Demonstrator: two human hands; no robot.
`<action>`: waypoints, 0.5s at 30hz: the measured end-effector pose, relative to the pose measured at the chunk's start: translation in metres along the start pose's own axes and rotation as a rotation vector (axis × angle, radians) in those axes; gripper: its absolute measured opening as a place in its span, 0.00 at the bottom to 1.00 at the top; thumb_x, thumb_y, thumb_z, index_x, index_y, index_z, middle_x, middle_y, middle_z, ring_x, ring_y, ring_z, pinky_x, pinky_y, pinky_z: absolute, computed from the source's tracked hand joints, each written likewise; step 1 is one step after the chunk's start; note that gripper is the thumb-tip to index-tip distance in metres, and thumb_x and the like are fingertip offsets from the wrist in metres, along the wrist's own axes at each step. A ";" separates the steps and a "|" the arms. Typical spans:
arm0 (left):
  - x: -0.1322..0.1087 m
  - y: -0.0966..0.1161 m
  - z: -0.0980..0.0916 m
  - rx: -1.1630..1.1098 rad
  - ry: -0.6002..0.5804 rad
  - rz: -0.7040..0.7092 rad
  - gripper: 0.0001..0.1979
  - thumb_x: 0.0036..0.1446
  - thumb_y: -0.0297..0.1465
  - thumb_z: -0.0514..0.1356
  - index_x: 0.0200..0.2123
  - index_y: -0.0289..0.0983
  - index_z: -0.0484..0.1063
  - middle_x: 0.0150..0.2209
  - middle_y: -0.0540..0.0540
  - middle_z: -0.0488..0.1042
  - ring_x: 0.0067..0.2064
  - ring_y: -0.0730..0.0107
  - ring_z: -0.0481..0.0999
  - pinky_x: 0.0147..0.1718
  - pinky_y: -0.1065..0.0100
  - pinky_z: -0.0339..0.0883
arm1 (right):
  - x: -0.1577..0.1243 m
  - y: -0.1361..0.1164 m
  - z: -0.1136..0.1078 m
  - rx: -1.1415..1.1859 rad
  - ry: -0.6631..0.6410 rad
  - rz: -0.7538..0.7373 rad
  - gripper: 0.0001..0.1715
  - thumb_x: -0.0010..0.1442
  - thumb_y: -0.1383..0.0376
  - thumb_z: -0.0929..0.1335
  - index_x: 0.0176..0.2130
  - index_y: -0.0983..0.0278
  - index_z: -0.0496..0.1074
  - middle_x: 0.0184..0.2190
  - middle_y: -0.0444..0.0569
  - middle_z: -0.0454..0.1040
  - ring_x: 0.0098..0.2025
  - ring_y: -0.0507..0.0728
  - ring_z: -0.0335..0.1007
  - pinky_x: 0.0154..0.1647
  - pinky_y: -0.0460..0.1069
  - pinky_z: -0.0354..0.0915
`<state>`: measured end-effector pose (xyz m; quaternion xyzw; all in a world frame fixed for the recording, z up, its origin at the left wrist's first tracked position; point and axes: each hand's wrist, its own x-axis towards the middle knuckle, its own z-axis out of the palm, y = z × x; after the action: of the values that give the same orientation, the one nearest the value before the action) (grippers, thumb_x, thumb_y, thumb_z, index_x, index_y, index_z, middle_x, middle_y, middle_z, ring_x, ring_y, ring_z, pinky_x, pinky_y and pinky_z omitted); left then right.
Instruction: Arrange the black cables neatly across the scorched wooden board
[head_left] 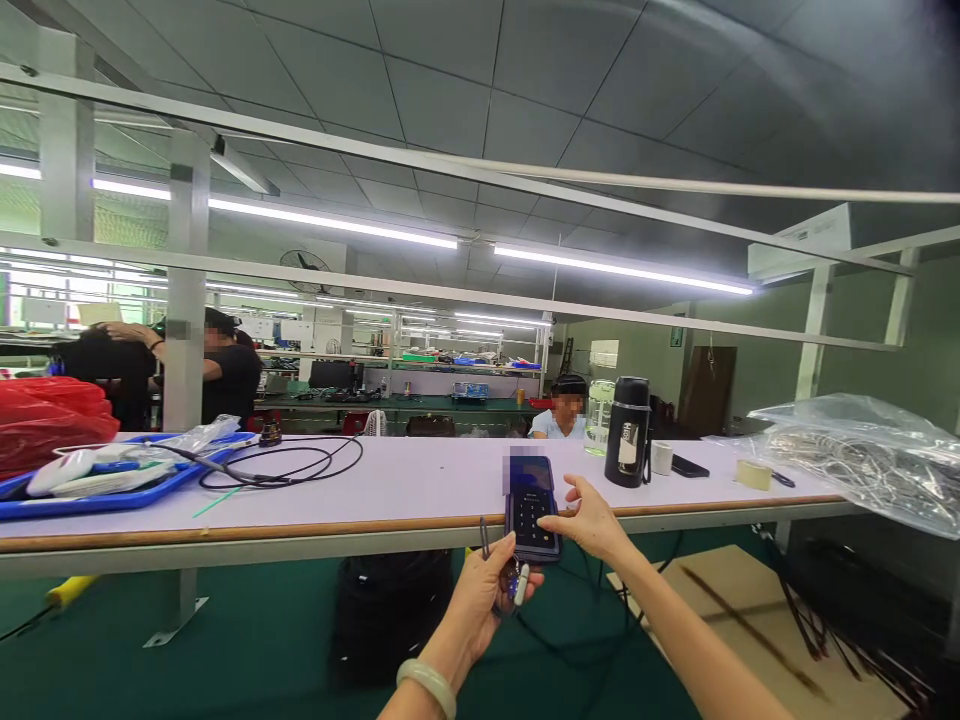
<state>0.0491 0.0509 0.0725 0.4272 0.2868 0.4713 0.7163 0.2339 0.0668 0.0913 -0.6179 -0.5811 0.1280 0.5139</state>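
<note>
My left hand [478, 592], with a pale bangle [426, 685] at its wrist, grips the lower end of a dark smartphone [534, 512]. A number keypad shows on the phone's lit screen, and part of the upper screen is blurred out. Below the phone, a small white charm [521, 584] and other small hanging items lie against my left fingers. My right hand [594, 520] holds nothing. Its thumb reaches over the lower right of the screen, while its fingers are bent and apart; whether the thumb touches the glass I cannot tell.
On the white shelf [427, 500] stand a black thermos [628, 432], a clear bottle [598, 415] and a tape roll [753, 474]. A blue tray [142, 498], coiled black cable [289, 465] and plastic bag of wires [862, 450] lie there too. Beyond sits a person [559, 425]; others are left.
</note>
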 end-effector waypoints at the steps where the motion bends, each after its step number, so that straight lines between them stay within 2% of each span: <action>1: 0.000 0.000 0.000 -0.003 0.004 0.000 0.14 0.52 0.35 0.62 0.34 0.27 0.72 0.24 0.42 0.76 0.24 0.70 0.76 0.21 0.75 0.71 | 0.000 0.000 0.000 -0.002 -0.004 0.001 0.48 0.35 0.54 0.75 0.53 0.65 0.62 0.38 0.47 0.67 0.36 0.56 0.68 0.37 0.49 0.64; 15: 0.000 -0.003 -0.001 -0.004 0.017 0.014 0.12 0.53 0.33 0.61 0.34 0.27 0.70 0.24 0.42 0.75 0.23 0.70 0.76 0.21 0.74 0.71 | -0.008 -0.013 0.005 -0.105 -0.029 -0.005 0.58 0.32 0.50 0.75 0.56 0.70 0.57 0.44 0.55 0.64 0.49 0.65 0.61 0.48 0.57 0.59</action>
<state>0.0498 0.0509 0.0694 0.4240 0.2890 0.4803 0.7114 0.2203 0.0601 0.0958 -0.6408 -0.5958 0.1047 0.4726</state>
